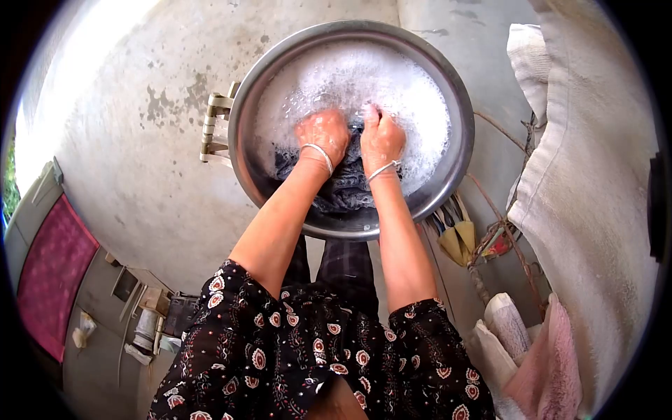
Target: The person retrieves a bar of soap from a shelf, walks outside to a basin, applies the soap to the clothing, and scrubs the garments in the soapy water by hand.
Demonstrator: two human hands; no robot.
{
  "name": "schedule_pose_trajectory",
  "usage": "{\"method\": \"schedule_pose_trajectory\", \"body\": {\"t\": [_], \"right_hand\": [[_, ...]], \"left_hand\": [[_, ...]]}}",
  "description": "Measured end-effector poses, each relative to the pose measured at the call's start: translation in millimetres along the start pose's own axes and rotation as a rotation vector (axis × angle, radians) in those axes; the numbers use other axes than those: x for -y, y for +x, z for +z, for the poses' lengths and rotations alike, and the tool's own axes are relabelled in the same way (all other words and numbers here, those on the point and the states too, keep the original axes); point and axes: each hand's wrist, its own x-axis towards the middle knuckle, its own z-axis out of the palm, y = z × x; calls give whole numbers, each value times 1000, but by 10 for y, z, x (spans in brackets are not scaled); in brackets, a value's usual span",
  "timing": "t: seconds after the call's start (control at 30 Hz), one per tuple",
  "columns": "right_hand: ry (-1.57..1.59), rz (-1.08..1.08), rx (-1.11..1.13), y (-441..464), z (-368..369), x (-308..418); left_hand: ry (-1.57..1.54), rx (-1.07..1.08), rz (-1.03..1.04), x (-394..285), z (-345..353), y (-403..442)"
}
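A wide metal basin (463, 133) holds soapy water topped with thick white suds (413, 77). Dark patterned cloth (345, 187) lies bunched and wet in it, on the side nearest me. My left hand (323, 131) is closed on the cloth, its fingertips hidden in the suds and fabric. Just to its right, my right hand (383, 138) is curled with the thumb on top, gripping a dark fold of the same cloth. Silvery bangles circle both wrists.
A pale stool or stand (208, 129) shows beside the basin's left rim. On the right hangs a large off-white cloth (588, 182), with a pink towel (549, 364) below it. Cords and yellowish brush-like items (458, 241) sit near the basin. A pink panel (54, 276) is far left.
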Motion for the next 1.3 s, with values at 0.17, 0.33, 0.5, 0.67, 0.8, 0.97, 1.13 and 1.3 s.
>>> {"method": "schedule_pose_trajectory", "body": {"t": [0.17,0.33,0.5,0.67,0.8,0.97,1.13,1.3], "right_hand": [[44,203,-221,-263,-499,-130],[690,295,-125,-53,-296,-366],[899,371,103,287,-320,-201],[956,24,215,-292,-630,282],[246,-518,-64,-742,-523,271],[-68,-387,-137,-674,-1,-121],[-80,-54,44,-68,65,35],[510,416,-26,216,-154,-94]], "left_hand": [[-143,-322,-161,298,205,113],[-241,-332,-71,252,-189,-165],[-247,-210,70,132,-618,-152],[-494,-335,352,94,-622,-531],[-307,-566,555,264,-288,-913],[115,-397,392,217,113,-607],[69,-22,178,30,-63,-66],[-359,-163,19,220,-131,51]]}}
